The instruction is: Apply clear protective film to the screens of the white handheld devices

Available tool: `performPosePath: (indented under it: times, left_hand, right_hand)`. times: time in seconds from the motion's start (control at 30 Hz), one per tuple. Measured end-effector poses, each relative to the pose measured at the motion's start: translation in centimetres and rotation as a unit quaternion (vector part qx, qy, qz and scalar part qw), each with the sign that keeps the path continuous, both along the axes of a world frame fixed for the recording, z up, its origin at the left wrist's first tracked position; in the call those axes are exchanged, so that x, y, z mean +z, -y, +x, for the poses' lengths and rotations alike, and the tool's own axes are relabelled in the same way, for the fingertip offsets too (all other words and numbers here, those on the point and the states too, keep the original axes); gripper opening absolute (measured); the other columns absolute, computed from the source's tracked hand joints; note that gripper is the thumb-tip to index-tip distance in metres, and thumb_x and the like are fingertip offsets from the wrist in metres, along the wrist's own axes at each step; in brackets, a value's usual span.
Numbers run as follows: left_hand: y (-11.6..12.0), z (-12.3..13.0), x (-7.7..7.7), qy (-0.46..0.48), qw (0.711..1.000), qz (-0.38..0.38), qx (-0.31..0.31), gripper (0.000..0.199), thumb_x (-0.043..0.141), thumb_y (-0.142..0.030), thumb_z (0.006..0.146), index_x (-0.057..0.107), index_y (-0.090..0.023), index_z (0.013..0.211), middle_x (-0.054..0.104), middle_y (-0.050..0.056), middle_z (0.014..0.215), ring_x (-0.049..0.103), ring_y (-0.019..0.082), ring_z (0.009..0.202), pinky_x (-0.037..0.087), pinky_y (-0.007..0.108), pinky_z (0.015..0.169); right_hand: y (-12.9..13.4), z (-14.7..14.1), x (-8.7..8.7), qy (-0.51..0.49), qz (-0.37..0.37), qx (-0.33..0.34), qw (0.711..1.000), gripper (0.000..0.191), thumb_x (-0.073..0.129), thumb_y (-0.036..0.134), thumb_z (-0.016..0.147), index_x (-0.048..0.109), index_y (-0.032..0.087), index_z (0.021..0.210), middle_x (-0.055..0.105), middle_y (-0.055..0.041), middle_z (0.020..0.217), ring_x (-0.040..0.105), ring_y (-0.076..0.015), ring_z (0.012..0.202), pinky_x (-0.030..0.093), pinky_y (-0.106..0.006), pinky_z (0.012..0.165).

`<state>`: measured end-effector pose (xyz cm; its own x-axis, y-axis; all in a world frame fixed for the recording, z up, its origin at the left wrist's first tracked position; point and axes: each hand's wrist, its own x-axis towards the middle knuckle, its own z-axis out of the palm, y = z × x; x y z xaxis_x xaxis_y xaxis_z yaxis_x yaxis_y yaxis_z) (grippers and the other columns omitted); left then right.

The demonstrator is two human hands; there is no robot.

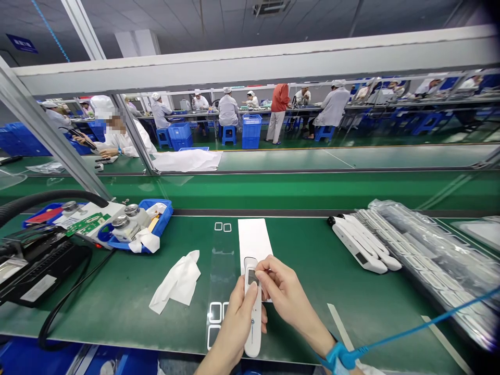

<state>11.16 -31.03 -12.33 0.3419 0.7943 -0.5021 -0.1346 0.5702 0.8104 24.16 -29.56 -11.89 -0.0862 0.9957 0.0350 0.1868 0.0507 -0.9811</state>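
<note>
My left hand is wrapped round a white handheld device with a small dark screen, its thumb lying just below the screen. My right hand pinches at the screen's upper right edge; whatever sits between its fingertips is too small to make out. Beneath the device lies a white paper sheet. Left of it, a clear film strip carries several white square frames. A crumpled white wipe rests farther left.
Several similar white devices lie at right beside a long tray of parts partly under plastic. At left stand a blue bin with metal-capped bottles and a black machine. A blue cord runs from my right wrist. Co-workers sit beyond the bench.
</note>
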Motion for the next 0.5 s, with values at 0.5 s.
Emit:
performPosePath:
  times: [0.5]
  left_hand:
    - [0.4, -0.2, 0.4, -0.007, 0.999, 0.029, -0.038, 0.053, 0.051, -0.057, 0.081, 0.042, -0.020, 0.118, 0.049, -0.004, 0.068, 0.047, 0.005, 0.048, 0.041, 0.016, 0.042]
  right_hand:
    - [-1.0, 0.6, -0.7, 0.044, 0.029, 0.049, 0.997, 0.029, 0.046, 0.042, 0.093, 0.065, 0.025, 0.107, 0.057, -0.0022, 0.101, 0.054, -0.0072, 0.081, 0.042, -0.019, 0.069]
